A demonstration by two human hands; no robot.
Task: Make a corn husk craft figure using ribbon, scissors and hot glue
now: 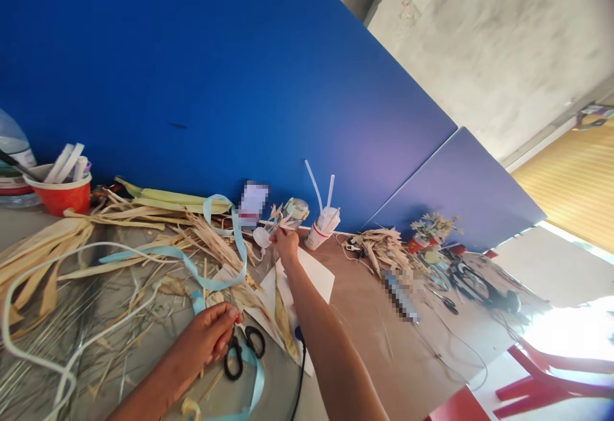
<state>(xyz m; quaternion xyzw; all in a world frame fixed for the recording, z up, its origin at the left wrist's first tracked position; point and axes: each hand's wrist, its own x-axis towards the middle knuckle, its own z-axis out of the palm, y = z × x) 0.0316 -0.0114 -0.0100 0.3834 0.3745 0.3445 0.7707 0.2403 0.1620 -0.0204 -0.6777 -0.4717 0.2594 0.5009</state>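
Note:
My left hand [208, 338] rests low on the table with its fingers curled, beside black-handled scissors [242, 350] and a light blue ribbon [215, 261]; what it holds, if anything, is hidden. My right hand [285, 242] reaches far forward with pinched fingers at a thin stick or stem next to a small clear jar [293, 211] near the blue wall. White paper sheets [311, 274] lie under my right forearm. Dried husk strips [144, 229] are spread across the left of the table.
A red cup [60, 192] with white sticks stands at the far left by a plastic bottle [12, 158]. A white cup [322, 226] with straws sits past the jar. More husks [378, 248], small flower pots [432, 229] and cables lie to the right. Red chair parts [542, 376] are at the lower right.

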